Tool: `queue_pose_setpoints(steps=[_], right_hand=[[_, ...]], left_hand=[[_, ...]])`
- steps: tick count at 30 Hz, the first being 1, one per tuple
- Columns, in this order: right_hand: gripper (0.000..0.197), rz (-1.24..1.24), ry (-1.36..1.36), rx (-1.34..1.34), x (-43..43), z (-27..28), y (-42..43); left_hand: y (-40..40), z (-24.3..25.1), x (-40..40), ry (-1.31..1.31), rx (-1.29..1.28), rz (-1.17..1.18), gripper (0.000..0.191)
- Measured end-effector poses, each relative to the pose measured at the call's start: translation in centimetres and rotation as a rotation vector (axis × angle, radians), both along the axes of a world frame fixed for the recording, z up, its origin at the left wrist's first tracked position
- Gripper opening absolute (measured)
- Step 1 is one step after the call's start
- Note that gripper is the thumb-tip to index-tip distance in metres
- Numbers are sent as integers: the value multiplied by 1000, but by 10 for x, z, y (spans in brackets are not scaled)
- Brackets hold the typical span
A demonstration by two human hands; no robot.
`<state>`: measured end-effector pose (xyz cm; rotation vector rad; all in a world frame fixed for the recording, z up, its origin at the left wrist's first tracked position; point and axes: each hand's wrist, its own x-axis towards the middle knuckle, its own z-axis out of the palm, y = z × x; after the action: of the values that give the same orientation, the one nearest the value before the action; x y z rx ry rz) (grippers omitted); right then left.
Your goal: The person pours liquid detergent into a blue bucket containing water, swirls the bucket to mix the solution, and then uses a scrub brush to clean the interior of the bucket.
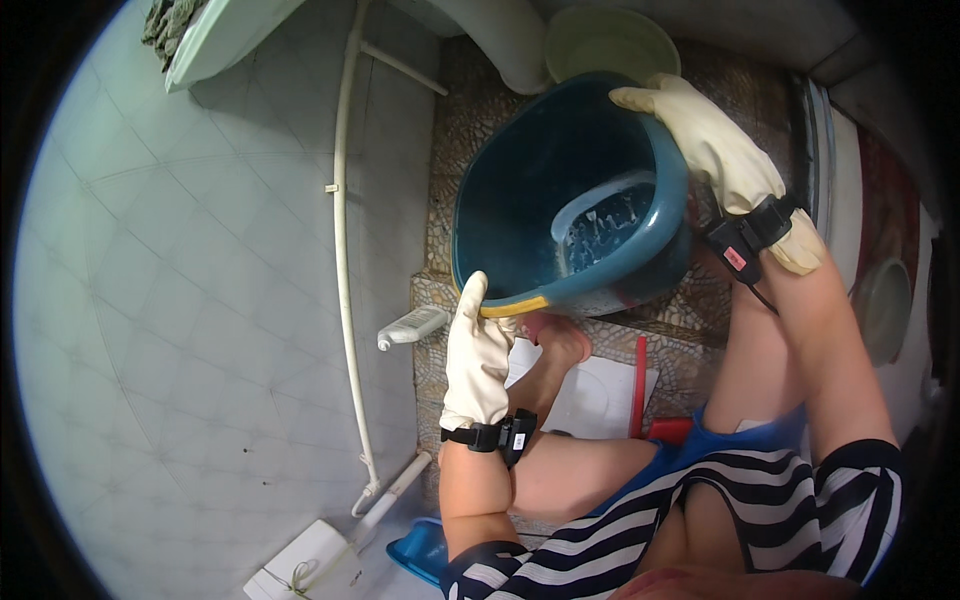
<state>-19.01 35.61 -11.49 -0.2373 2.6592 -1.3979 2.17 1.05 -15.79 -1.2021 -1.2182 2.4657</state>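
A large teal plastic tub [517, 172] with a yellow patch on its rim is tilted in front of me, its opening towards the camera. Foamy liquid [604, 225] lies inside against its lower right wall. My left hand [480, 360], in a cream rubber glove, grips the near left rim, thumb over the edge. At the far right rim is my right hand [697, 135], gloved the same way, with fingers over the edge. Parts of both hands are hidden behind the tub wall. Each wrist wears a black strapped device.
To the left, a white plastic bottle [412, 327] lies by the tiled wall [210, 285], which carries a white pipe [342, 247]. Behind the tub is a pale green basin [615, 45]. A white squat-toilet pan [592, 390] sits in the pebble-patterned floor; a blue basin [420, 551] is at lower left.
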Motion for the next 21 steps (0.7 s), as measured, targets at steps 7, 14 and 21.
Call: queue_pose_setpoints(steps=[7, 14, 21], right_hand=[[53, -159, -439, -89, -15, -6, -17], [59, -82, -537, 104, -18, -15, -19], [60, 21, -564, 322, -21, -57, -26]], left_hand=[[36, 30, -6, 5, -1509, -595, 37], [41, 48, -20, 35, -1677, -452, 44], [36, 53, -15, 46, -1876, -428, 41]])
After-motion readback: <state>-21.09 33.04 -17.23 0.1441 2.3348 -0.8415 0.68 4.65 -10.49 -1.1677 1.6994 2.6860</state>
